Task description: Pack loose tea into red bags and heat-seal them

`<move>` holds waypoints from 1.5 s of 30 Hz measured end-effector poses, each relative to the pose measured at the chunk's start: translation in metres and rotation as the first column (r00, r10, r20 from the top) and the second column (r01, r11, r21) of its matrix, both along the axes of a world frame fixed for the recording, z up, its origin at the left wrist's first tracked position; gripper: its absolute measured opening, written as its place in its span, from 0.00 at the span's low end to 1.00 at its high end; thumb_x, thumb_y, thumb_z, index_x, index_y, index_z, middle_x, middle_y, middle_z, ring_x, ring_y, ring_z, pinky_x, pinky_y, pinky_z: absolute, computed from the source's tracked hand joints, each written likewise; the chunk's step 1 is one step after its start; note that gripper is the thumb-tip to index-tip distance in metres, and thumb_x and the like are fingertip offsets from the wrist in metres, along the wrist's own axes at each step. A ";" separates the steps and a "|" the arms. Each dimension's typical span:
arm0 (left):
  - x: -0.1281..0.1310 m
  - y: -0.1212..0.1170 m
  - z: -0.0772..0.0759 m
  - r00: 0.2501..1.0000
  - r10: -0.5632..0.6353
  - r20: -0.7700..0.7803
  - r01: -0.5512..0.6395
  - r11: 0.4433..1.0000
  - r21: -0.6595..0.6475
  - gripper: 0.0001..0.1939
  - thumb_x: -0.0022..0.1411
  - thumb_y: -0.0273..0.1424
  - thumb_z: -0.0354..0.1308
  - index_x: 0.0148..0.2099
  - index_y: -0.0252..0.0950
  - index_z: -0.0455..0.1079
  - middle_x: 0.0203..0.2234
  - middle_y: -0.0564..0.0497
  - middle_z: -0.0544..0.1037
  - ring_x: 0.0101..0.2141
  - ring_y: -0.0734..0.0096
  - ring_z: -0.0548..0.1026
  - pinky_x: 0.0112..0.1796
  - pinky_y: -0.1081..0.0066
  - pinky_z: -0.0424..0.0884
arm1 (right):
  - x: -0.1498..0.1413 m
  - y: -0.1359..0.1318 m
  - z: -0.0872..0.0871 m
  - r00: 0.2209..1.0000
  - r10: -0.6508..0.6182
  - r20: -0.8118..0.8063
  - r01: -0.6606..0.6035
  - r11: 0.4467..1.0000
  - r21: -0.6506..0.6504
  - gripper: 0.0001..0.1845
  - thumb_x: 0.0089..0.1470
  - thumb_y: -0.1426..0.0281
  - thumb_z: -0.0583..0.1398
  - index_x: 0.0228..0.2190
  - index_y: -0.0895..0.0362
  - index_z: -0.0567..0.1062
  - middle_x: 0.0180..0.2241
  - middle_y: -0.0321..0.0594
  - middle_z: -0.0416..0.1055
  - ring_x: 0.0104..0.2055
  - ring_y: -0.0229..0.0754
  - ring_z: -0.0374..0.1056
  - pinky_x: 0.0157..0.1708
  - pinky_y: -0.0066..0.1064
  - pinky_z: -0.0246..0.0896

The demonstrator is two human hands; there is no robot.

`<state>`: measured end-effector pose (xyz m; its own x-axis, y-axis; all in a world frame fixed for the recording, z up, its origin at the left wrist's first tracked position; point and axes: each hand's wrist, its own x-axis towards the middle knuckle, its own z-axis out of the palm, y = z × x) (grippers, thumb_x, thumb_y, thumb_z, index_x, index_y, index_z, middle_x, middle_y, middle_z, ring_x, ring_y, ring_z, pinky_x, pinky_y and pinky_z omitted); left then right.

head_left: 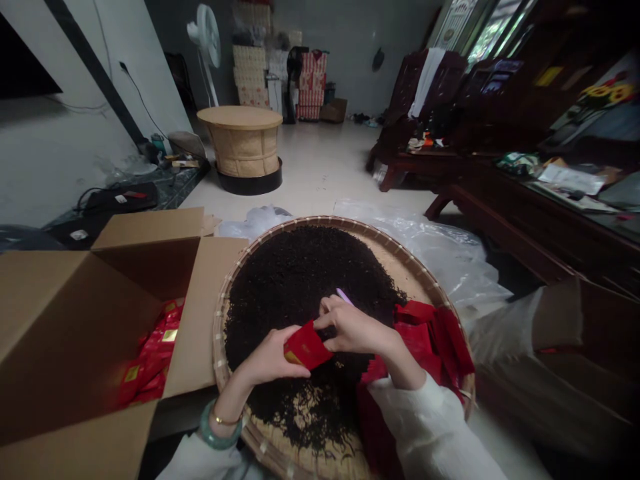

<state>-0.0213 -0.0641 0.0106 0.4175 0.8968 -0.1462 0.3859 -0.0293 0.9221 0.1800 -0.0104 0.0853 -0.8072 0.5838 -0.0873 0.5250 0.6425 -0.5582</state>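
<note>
My left hand point(273, 357) grips a small red packet point(306, 345) by its left side, fingers behind and thumb along the lower edge. My right hand point(347, 325) is closed at the packet's right end, its fingertips touching that edge. A thin lilac stick-like handle point(344, 297) pokes up from behind the right fingers; its other end is hidden. Both hands are above a heap of dark, dry tea-like leaves point(300, 280) in a round woven bamboo tray point(415, 267). More red packets point(417, 333) lie at the tray's right side, partly beneath my right forearm.
An open cardboard box point(210, 300) at the left contains several filled-looking red packets point(155, 353). Clear plastic sheeting point(440, 260) lies on the floor beyond the tray. A dark wooden table point(540, 233) stands to the right, and a round woven stand point(245, 147) is farther ahead.
</note>
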 end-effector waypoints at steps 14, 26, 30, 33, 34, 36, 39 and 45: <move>-0.001 0.001 -0.006 0.991 0.104 0.084 -0.102 0.994 -0.028 0.24 0.37 0.36 0.70 0.37 0.31 0.71 0.27 0.54 0.73 0.28 0.72 0.66 0.31 0.74 0.64 | -0.010 -0.008 0.018 0.990 -0.137 -0.019 0.134 0.986 -0.096 0.07 0.45 0.80 0.62 0.29 0.58 0.76 0.21 0.31 0.68 0.22 0.32 0.60 0.25 0.22 0.49; -0.004 -0.002 -0.009 0.963 0.267 0.034 -0.268 0.943 0.199 0.21 0.39 0.40 0.70 0.35 0.33 0.75 0.24 0.53 0.76 0.26 0.69 0.70 0.30 0.71 0.67 | 0.002 -0.007 0.015 0.832 -0.331 -0.446 0.408 0.909 0.086 0.11 0.54 0.71 0.58 0.41 0.54 0.74 0.40 0.43 0.73 0.39 0.41 0.69 0.39 0.32 0.65; -0.007 -0.002 -0.004 0.974 0.154 0.168 -0.193 0.949 0.247 0.17 0.44 0.41 0.68 0.33 0.35 0.77 0.27 0.47 0.80 0.29 0.64 0.76 0.34 0.68 0.71 | 0.004 -0.024 0.023 0.881 -0.031 -0.472 0.133 0.974 0.183 0.13 0.55 0.61 0.61 0.41 0.53 0.75 0.47 0.45 0.67 0.51 0.45 0.63 0.49 0.38 0.61; -0.008 -0.001 0.000 0.969 0.140 0.202 -0.188 0.951 0.245 0.18 0.40 0.42 0.69 0.33 0.36 0.78 0.29 0.46 0.82 0.32 0.60 0.77 0.37 0.66 0.72 | 0.002 -0.036 0.025 0.941 0.097 -0.324 -0.018 0.971 0.237 0.17 0.54 0.58 0.61 0.43 0.53 0.74 0.47 0.45 0.67 0.48 0.45 0.63 0.46 0.37 0.62; -0.008 -0.002 0.000 0.969 0.158 0.190 -0.201 0.951 0.235 0.18 0.40 0.42 0.70 0.33 0.37 0.78 0.29 0.46 0.82 0.31 0.60 0.77 0.36 0.66 0.72 | 0.000 -0.039 0.024 0.961 0.097 -0.259 -0.027 0.965 0.262 0.17 0.55 0.59 0.61 0.43 0.54 0.74 0.46 0.45 0.67 0.46 0.44 0.64 0.44 0.37 0.63; -0.006 -0.003 -0.002 0.967 0.200 0.161 -0.232 0.949 0.215 0.17 0.41 0.41 0.69 0.34 0.37 0.79 0.28 0.48 0.82 0.28 0.62 0.76 0.35 0.66 0.72 | -0.005 -0.042 0.021 0.989 0.058 -0.134 -0.013 0.948 0.317 0.15 0.55 0.61 0.60 0.42 0.55 0.74 0.41 0.45 0.69 0.41 0.44 0.66 0.40 0.36 0.63; -0.004 -0.006 -0.009 0.961 0.256 0.104 -0.272 0.943 0.192 0.16 0.40 0.40 0.69 0.33 0.37 0.78 0.25 0.52 0.80 0.27 0.65 0.73 0.34 0.68 0.70 | -0.012 -0.043 0.016 0.999 -0.033 -0.012 0.035 0.930 0.365 0.09 0.54 0.64 0.62 0.35 0.57 0.75 0.34 0.42 0.70 0.35 0.43 0.66 0.34 0.33 0.61; 0.005 -0.012 -0.015 0.933 0.345 0.102 -0.354 0.931 0.090 0.21 0.38 0.42 0.68 0.32 0.33 0.76 0.24 0.51 0.77 0.28 0.66 0.70 0.31 0.71 0.68 | -0.014 -0.037 0.018 0.995 -0.067 0.079 0.048 0.975 0.215 0.11 0.54 0.62 0.62 0.34 0.57 0.76 0.32 0.40 0.69 0.32 0.41 0.66 0.28 0.29 0.57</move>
